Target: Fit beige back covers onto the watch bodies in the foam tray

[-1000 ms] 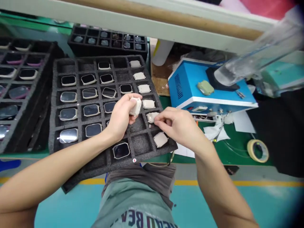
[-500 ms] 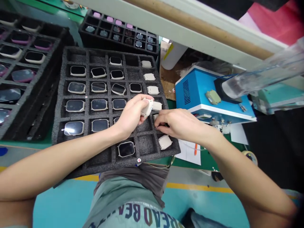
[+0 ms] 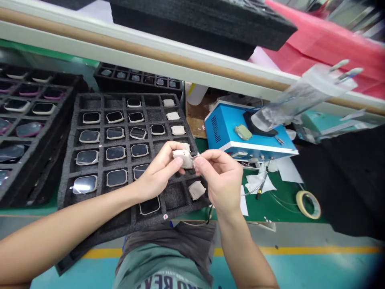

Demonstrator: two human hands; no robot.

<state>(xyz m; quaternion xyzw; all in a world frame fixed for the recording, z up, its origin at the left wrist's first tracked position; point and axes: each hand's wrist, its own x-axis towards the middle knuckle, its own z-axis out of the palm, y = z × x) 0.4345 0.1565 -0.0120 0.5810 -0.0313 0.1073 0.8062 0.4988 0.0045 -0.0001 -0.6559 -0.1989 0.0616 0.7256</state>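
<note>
In my left hand [image 3: 161, 170] is a cream watch case [image 3: 182, 155], held between thumb and fingers above the right side of a black foam tray [image 3: 176, 196]. My right hand [image 3: 224, 172] is closed in a pinch at the case's right edge. A small, thin piece [image 3: 195, 156] shows at its fingertips, too small to name. Watch units with dark screens [image 3: 116, 178] lie in many tray compartments. Cream cases [image 3: 178, 130] fill much of the right column, and one [image 3: 197, 190] sits tilted in the near right compartment.
Behind the tray's right side stands a blue box-shaped device [image 3: 224, 124] with a greenish watch case [image 3: 243, 132] on top. A tape roll [image 3: 308, 204] lies at the right. More foam trays [image 3: 39, 160] stand left. A shelf edge [image 3: 156, 56] crosses above the bench.
My right hand has come up out of a right-column compartment to the case in my left hand, and now pinches a small piece there. The view has shifted, showing more of the shelf.
</note>
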